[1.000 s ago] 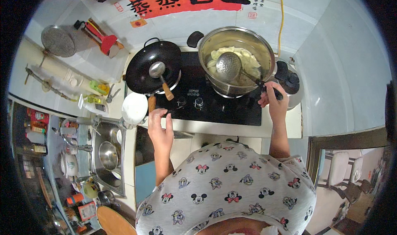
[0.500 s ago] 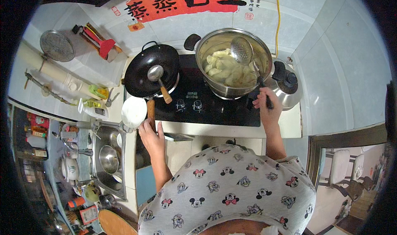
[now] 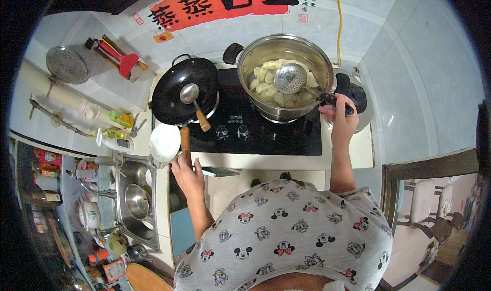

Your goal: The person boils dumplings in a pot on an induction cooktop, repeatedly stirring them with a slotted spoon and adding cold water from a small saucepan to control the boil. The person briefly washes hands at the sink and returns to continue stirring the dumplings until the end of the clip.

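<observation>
My right hand (image 3: 341, 116) is closed around the black handle of a perforated metal skimmer (image 3: 290, 78). The skimmer's bowl is over a steel pot (image 3: 327, 55), level with the dumplings (image 3: 265, 89) in cloudy water; whether it touches them I cannot tell. My left hand (image 3: 187, 172) is at the end of the wooden handle of a black wok (image 3: 166, 94), thumb on one side and fingers on the other. Its fingertips lie close to the rim of a white plate (image 3: 165, 143). A metal ladle (image 3: 190, 93) with a wooden handle rests across the wok.
The wok and pot stand on a black glass cooktop (image 3: 271, 143). A steel kettle with a black lid (image 3: 358, 100) stands right of the pot. On the left is a sink (image 3: 121, 188) holding a metal bowl (image 3: 136, 201). Utensils (image 3: 120, 60) hang on the left wall.
The skimmer's bowl has swung left and down across the pot, toward the near side. My right hand has moved slightly right and up with its handle. My left hand stays by the wok handle.
</observation>
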Demonstrator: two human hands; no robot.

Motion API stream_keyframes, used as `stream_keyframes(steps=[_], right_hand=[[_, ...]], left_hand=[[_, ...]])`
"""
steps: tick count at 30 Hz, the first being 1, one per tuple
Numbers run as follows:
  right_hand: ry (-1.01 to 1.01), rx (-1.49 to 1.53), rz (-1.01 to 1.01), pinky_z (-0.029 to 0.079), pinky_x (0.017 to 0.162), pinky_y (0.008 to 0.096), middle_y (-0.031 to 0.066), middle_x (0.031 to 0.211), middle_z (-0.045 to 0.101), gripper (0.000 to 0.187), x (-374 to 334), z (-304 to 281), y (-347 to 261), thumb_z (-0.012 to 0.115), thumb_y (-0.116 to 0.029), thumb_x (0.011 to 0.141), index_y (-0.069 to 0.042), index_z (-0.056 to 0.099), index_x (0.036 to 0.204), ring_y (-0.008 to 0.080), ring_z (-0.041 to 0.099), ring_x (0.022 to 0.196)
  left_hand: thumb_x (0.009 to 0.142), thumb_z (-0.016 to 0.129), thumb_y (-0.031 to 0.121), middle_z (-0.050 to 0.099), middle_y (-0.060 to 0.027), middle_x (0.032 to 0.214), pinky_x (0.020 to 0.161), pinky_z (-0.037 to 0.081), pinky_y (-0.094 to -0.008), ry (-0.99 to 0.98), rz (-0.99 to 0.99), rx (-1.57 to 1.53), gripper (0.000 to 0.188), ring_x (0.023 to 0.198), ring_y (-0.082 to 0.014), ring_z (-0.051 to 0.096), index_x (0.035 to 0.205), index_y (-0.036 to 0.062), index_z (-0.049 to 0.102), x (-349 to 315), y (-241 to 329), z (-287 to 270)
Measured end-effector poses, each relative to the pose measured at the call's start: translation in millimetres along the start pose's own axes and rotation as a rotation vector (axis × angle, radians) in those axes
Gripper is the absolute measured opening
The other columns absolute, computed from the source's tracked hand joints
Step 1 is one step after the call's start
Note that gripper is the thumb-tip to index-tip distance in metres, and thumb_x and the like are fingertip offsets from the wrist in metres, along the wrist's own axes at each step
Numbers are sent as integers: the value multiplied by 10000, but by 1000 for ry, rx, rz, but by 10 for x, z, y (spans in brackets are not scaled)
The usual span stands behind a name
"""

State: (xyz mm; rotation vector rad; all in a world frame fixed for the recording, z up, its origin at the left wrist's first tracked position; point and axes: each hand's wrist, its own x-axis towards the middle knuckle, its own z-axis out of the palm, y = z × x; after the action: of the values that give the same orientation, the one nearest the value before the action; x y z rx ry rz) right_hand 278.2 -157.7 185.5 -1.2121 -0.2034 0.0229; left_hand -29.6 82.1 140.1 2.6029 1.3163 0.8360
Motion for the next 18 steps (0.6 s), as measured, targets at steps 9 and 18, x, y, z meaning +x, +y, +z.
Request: stream_keyframes(steps=[9, 18], right_hand=[[-10, -268, 4, 410, 372, 208, 41, 593, 584, 140, 36, 71, -92, 642, -128, 849, -42, 563, 927, 97, 552, 441], [-50, -371, -3, 365, 352, 201, 30, 564, 562, 150, 116, 40, -46, 633, -168, 858, -27, 623, 909, 73, 497, 400]], left_hand=[[779, 650, 130, 486, -229, 1110, 903, 378, -458, -15, -20, -22, 391, 1033, -411, 467, 1105, -22, 497, -14, -26, -17], [775, 650, 121, 490, -222, 1089, 876, 392, -462, 2, -11, -8, 417, 1006, -407, 482, 1132, -16, 483, 0, -9, -24]])
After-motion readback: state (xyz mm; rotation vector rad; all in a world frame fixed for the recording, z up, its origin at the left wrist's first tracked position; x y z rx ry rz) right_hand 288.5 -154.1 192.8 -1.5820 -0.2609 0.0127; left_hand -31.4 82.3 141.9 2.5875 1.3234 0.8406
